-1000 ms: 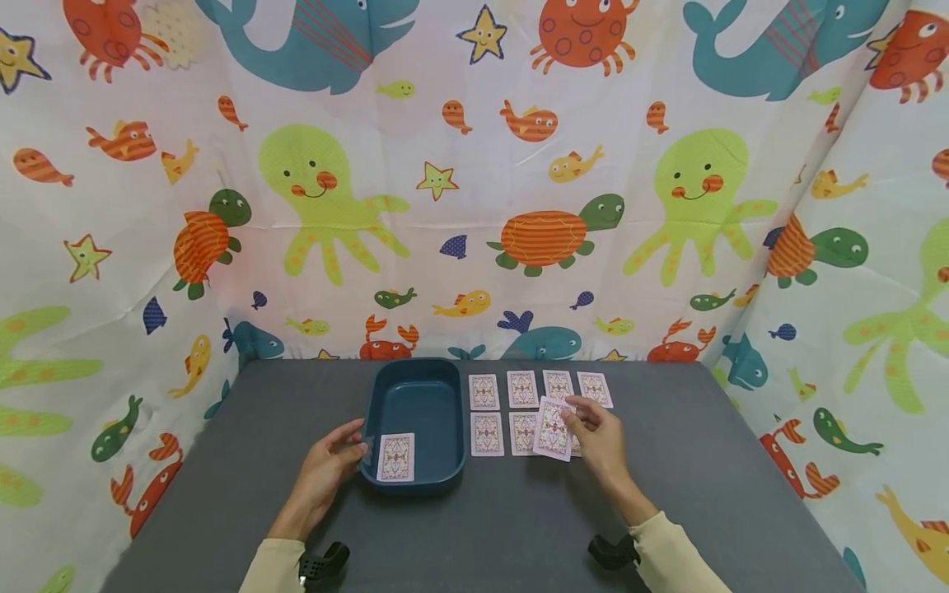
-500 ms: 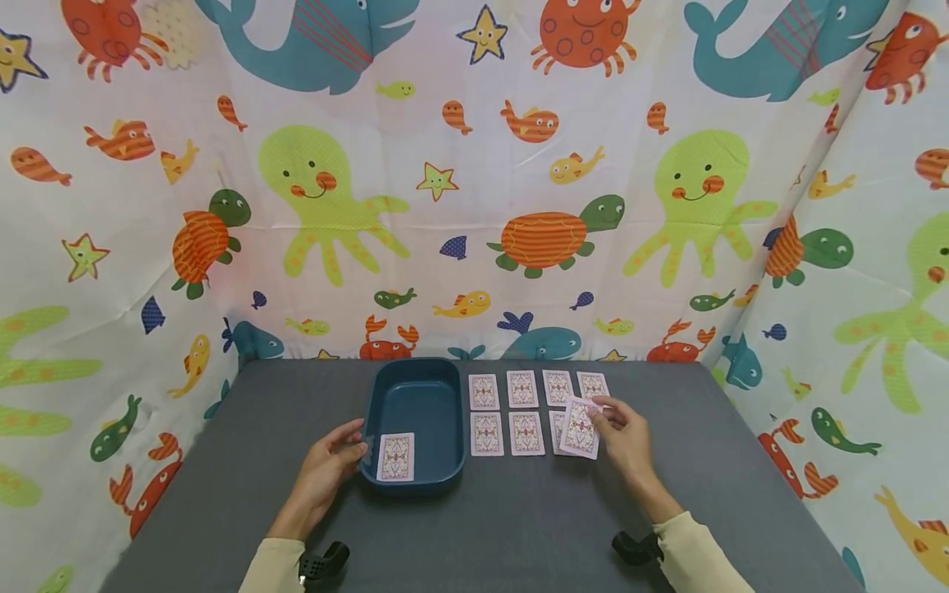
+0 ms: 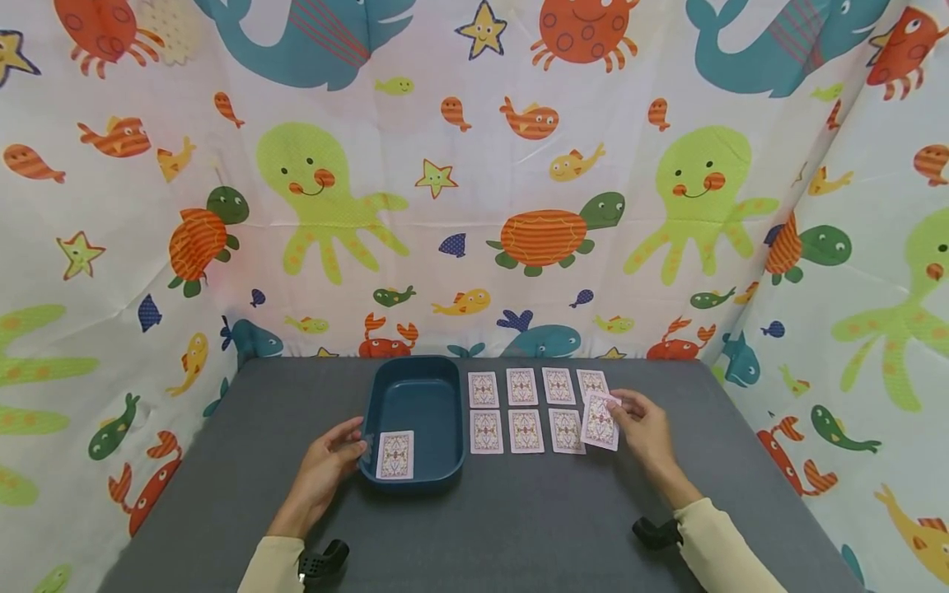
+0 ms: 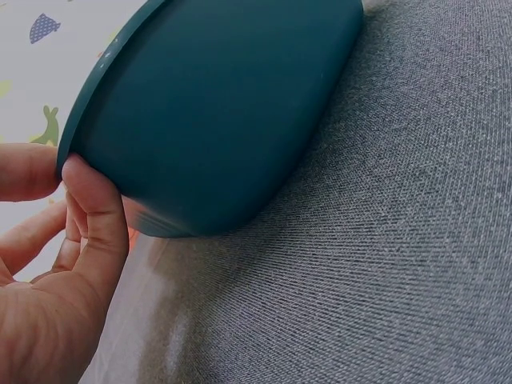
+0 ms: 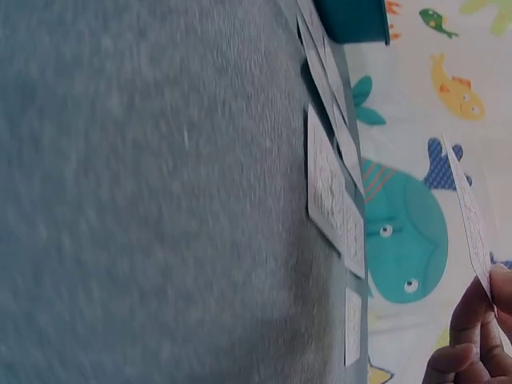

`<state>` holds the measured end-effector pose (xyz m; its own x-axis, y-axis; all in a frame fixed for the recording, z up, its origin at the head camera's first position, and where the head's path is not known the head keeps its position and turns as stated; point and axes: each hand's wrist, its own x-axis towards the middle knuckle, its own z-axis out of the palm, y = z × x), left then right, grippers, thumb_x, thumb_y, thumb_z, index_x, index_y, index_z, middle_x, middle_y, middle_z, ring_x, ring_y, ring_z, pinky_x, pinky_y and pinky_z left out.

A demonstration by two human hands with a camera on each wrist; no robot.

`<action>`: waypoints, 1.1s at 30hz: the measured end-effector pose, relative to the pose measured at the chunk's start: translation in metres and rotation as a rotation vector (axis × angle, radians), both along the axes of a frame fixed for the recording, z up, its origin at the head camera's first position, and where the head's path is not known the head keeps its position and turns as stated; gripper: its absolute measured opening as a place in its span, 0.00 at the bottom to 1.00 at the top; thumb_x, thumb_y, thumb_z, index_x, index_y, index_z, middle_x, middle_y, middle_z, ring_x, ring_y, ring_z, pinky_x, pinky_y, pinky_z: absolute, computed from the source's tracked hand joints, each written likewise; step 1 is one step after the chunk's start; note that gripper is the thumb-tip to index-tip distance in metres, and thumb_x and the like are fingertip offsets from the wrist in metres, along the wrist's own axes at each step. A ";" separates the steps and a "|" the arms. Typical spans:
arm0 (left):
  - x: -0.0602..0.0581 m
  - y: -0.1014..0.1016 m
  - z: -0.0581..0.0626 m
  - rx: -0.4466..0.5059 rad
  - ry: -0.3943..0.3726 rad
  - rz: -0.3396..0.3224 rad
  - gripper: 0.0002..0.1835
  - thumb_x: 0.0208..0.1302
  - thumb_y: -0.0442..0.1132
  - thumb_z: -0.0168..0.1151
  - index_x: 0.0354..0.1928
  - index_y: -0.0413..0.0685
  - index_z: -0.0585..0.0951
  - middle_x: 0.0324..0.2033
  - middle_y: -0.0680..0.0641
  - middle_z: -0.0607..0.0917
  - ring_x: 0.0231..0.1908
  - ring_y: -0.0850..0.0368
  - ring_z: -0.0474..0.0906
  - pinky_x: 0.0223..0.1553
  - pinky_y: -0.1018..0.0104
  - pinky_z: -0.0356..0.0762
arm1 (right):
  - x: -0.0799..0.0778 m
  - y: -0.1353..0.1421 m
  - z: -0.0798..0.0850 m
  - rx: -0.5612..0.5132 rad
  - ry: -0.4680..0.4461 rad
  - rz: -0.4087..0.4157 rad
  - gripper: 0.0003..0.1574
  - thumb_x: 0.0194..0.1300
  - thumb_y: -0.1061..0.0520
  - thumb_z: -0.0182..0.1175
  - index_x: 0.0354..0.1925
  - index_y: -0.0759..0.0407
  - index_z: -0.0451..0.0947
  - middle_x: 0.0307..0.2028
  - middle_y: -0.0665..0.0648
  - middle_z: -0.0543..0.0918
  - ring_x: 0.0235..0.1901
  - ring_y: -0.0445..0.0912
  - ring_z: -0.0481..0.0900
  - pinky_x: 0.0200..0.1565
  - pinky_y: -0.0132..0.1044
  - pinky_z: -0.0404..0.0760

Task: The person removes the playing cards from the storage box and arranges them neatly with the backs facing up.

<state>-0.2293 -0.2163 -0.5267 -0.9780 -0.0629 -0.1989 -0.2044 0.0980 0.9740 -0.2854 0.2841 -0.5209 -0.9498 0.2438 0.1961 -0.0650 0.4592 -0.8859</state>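
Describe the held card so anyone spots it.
On the grey table, right of the blue tray, playing cards lie in two rows. At the nearer row's right end, the right hand pinches one playing card. Unlike its neighbours, it is raised off the table.

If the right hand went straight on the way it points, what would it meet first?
The right hand and its held card would probably meet the far row's rightmost card first, or pass over it; depth is unclear.
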 end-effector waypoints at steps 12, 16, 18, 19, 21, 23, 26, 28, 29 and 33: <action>-0.002 -0.001 -0.001 0.010 0.004 0.008 0.28 0.70 0.36 0.56 0.70 0.50 0.67 0.61 0.40 0.68 0.55 0.48 0.70 0.53 0.61 0.72 | -0.018 0.021 -0.003 0.112 -0.121 0.016 0.20 0.66 0.54 0.63 0.54 0.60 0.78 0.32 0.59 0.87 0.27 0.40 0.75 0.28 0.31 0.71; -0.003 -0.001 0.000 0.014 0.010 0.004 0.27 0.70 0.36 0.56 0.71 0.50 0.66 0.62 0.40 0.68 0.54 0.49 0.70 0.51 0.63 0.72 | -0.022 0.024 -0.005 0.175 -0.195 0.031 0.21 0.66 0.53 0.63 0.54 0.63 0.77 0.30 0.56 0.87 0.27 0.41 0.72 0.31 0.34 0.68; -0.002 -0.001 0.001 0.009 0.007 0.003 0.27 0.70 0.36 0.56 0.71 0.50 0.66 0.62 0.41 0.68 0.54 0.49 0.70 0.51 0.63 0.72 | -0.024 0.025 -0.007 0.206 -0.228 0.038 0.22 0.66 0.52 0.63 0.53 0.64 0.77 0.28 0.54 0.86 0.28 0.42 0.72 0.32 0.35 0.68; -0.002 -0.002 0.001 0.007 0.004 0.005 0.27 0.70 0.36 0.56 0.71 0.51 0.67 0.62 0.41 0.68 0.54 0.49 0.70 0.51 0.63 0.72 | -0.025 0.025 -0.008 0.216 -0.239 0.040 0.22 0.66 0.53 0.63 0.53 0.64 0.77 0.28 0.54 0.86 0.29 0.43 0.72 0.33 0.35 0.68; -0.002 -0.002 0.001 0.005 0.005 0.003 0.27 0.70 0.36 0.55 0.71 0.50 0.66 0.62 0.41 0.68 0.54 0.49 0.69 0.51 0.63 0.72 | -0.027 0.026 -0.010 0.224 -0.257 0.044 0.22 0.66 0.53 0.63 0.53 0.64 0.77 0.28 0.54 0.86 0.30 0.44 0.73 0.34 0.35 0.69; -0.002 -0.003 0.000 0.004 0.005 0.004 0.27 0.71 0.36 0.55 0.71 0.50 0.66 0.61 0.41 0.68 0.55 0.49 0.69 0.52 0.62 0.72 | -0.029 0.026 -0.012 0.220 -0.267 0.053 0.22 0.66 0.53 0.63 0.53 0.65 0.77 0.29 0.55 0.86 0.30 0.44 0.74 0.34 0.35 0.70; -0.002 -0.003 0.000 0.009 0.001 0.010 0.27 0.70 0.36 0.56 0.70 0.51 0.67 0.61 0.41 0.69 0.55 0.49 0.70 0.53 0.61 0.72 | -0.032 0.027 -0.014 0.216 -0.283 0.066 0.22 0.66 0.53 0.63 0.53 0.65 0.77 0.31 0.56 0.86 0.31 0.44 0.75 0.34 0.35 0.71; -0.001 -0.003 -0.001 0.006 -0.001 0.007 0.27 0.70 0.36 0.56 0.71 0.50 0.67 0.61 0.41 0.69 0.55 0.48 0.69 0.53 0.61 0.71 | -0.033 0.028 -0.015 0.214 -0.294 0.073 0.21 0.65 0.54 0.64 0.52 0.65 0.77 0.33 0.58 0.86 0.31 0.44 0.76 0.33 0.35 0.71; -0.001 -0.002 -0.001 0.008 -0.005 0.009 0.27 0.70 0.36 0.56 0.70 0.51 0.67 0.61 0.41 0.69 0.55 0.48 0.69 0.53 0.61 0.72 | -0.034 0.029 -0.015 0.216 -0.300 0.076 0.21 0.65 0.54 0.64 0.52 0.65 0.77 0.33 0.58 0.86 0.31 0.44 0.76 0.33 0.35 0.71; -0.001 -0.001 -0.002 0.009 -0.008 0.008 0.28 0.69 0.36 0.56 0.70 0.51 0.67 0.61 0.41 0.69 0.56 0.47 0.69 0.54 0.60 0.72 | -0.035 0.031 -0.016 0.238 -0.313 0.085 0.21 0.64 0.54 0.64 0.52 0.66 0.77 0.36 0.61 0.84 0.32 0.47 0.77 0.32 0.36 0.71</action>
